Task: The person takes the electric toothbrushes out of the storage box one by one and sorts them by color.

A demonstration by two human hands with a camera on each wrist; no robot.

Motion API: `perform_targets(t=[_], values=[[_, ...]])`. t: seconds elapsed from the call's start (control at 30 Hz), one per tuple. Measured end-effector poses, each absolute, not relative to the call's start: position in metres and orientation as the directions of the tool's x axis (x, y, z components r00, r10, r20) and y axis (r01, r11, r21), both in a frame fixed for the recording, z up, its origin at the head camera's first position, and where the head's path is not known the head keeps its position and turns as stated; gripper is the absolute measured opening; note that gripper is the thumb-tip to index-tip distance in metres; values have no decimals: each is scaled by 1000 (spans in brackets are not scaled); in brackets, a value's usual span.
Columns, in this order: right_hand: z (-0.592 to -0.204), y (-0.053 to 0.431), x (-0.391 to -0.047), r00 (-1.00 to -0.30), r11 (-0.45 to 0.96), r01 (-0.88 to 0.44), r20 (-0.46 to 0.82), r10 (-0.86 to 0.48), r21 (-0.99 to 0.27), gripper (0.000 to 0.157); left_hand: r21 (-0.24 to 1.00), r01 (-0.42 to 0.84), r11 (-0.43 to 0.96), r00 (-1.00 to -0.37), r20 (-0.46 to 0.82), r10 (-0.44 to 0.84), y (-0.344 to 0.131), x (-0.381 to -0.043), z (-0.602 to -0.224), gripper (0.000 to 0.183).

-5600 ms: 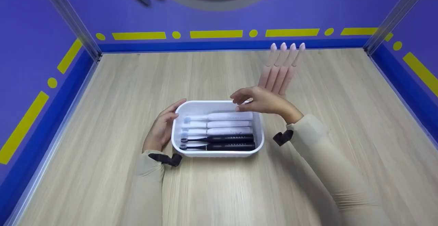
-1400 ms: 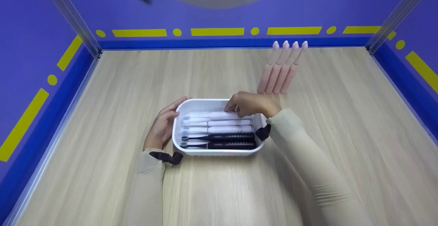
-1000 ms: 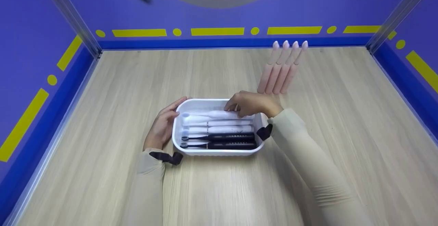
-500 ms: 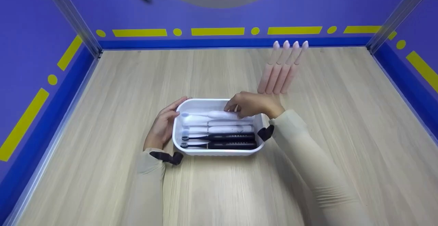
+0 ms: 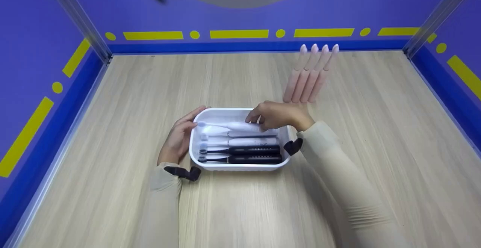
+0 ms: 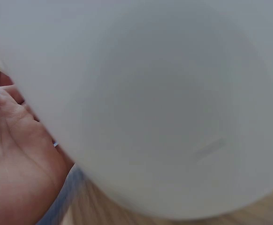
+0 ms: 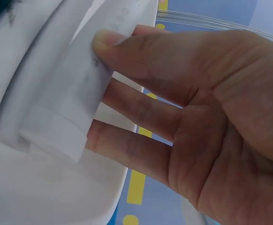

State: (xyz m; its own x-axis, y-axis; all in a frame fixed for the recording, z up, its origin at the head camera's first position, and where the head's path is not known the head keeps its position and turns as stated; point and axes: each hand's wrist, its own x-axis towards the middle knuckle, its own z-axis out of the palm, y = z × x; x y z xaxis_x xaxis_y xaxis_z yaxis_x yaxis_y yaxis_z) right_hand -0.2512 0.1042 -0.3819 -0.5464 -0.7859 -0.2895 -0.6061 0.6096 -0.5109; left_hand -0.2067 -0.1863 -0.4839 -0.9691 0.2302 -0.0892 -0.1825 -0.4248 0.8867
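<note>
In the head view, a white plastic basket (image 5: 240,168) stands on the table, with white and black electric toothbrushes lying side by side in it. My left hand (image 5: 176,141) grips its left end, thumb at the rim and fingers round the outside; in the left wrist view the basket wall (image 6: 174,108) covers most of the picture. My right hand (image 5: 278,114) reaches in over the back right and pinches the handle of the rearmost white toothbrush (image 5: 240,126). In the right wrist view my thumb presses that white handle (image 7: 73,93), fingers on its far side. Two black toothbrushes (image 5: 255,150) lie at the front.
Several pink electric toothbrushes (image 5: 304,86) stand in a row just behind my right hand. Blue-purple panels with yellow marks (image 5: 239,34) enclose the wooden table (image 5: 150,90) at the back and both sides.
My right hand has come down from above the basket's back right and taken hold of the rearmost white toothbrush. Its brush head has since shifted slightly left and back. The left hand stays put.
</note>
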Motion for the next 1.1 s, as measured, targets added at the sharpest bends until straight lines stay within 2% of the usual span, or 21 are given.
perform_targets(t=[0.5, 1.1], values=[[-378, 113, -249, -565, 621, -591, -284, -774, -514, 45, 867, -196, -459, -964, -85, 250, -186, -207, -484, 58], [-379, 125, -248, -588, 557, -613, -148, -795, -560, 44, 870, -194, -453, -968, -95, 232, -186, -208, -483, 58]])
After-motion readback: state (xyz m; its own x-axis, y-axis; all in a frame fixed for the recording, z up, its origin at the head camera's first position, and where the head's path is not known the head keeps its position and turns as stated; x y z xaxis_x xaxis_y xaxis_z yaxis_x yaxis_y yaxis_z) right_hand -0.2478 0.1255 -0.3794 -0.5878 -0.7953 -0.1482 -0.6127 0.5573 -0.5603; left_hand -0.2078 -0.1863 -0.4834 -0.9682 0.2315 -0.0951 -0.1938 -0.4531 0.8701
